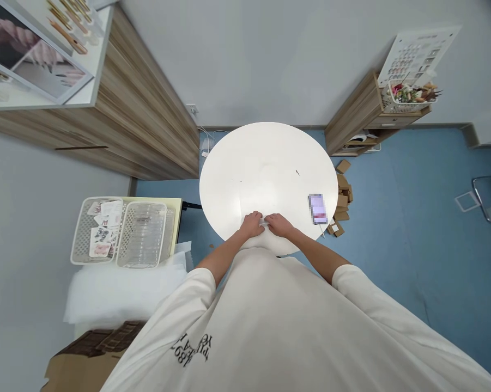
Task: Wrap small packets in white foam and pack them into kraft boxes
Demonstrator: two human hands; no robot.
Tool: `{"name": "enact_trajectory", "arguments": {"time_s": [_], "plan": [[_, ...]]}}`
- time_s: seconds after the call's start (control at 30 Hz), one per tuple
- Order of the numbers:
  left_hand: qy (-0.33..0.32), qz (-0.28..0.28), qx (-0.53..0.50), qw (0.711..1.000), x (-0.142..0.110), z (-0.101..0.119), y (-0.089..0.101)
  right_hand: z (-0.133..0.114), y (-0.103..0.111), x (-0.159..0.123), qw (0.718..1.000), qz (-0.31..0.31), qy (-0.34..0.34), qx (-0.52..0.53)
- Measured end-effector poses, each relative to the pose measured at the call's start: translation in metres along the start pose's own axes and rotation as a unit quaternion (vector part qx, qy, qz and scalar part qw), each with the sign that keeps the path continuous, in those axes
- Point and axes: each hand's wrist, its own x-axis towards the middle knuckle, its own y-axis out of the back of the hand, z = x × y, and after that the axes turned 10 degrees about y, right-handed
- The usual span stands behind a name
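Observation:
At the near edge of the round white table (270,147), my left hand (252,224) and my right hand (279,225) are close together, fingers curled down. Between them lies a small whitish, translucent roll (264,222), with one end at each hand's fingers. It looks like thin packing sheet; what may be inside it is hidden. A faint pale sheet edge shows on the tabletop just beyond my left hand. To the right of my right hand lies a phone (317,209) with its screen lit and a white cable attached.
Left of the table, two white baskets (121,231) hold printed cards and clear plastic cases. White foam sheeting (110,294) and a cardboard box (85,365) are nearer. Small cardboard boxes (341,201) lie on the floor to the right. Wooden cabinets (147,103) flank the table.

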Motion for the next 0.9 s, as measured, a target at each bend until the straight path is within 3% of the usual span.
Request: {"name": "enact_trajectory", "arguments": {"time_s": [0.2,0.37,0.6,0.7,0.8,0.9], "plan": [[0.012,0.024,-0.003,1.000,0.008,-0.003,0.016,0.011,0.021,0.023,0.999,0.004,-0.053,0.002],[0.026,0.077,0.036,0.996,0.024,-0.002,0.017,0.026,0.022,0.051,0.990,0.028,-0.138,-0.004],[0.010,0.040,0.074,0.996,0.048,-0.011,0.002,0.046,0.011,0.071,0.985,0.034,-0.166,0.002],[0.017,0.024,0.077,0.997,0.054,-0.012,-0.001,0.045,0.007,0.068,0.982,0.068,-0.176,0.005],[0.029,0.026,0.088,0.995,0.052,-0.012,-0.003,0.038,0.001,0.057,0.960,0.125,-0.252,0.011],[0.033,0.027,0.087,0.995,0.045,-0.012,-0.006,0.028,-0.010,0.041,0.907,0.160,-0.386,0.046]]}}
